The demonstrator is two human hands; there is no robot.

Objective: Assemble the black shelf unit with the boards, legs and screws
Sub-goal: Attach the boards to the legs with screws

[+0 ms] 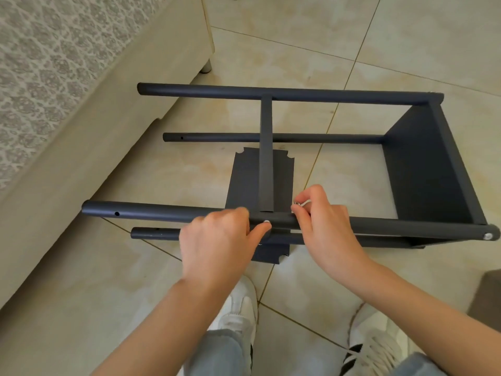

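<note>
With the shelf unit on its side on the floor, left fingers clasped the near leg beside a screw and right fingers pinched a small metal part; next, presumably, tightening that screw into the middle board.

1. My left grip curls over the near leg, thumb stretched rightwards.
2. My right grip pinches a small silver part at its fingertips.
3. Both forearms reach forward, bare.

Shiny metal piece mostly hidden in right hand, dark object cropped
</note>
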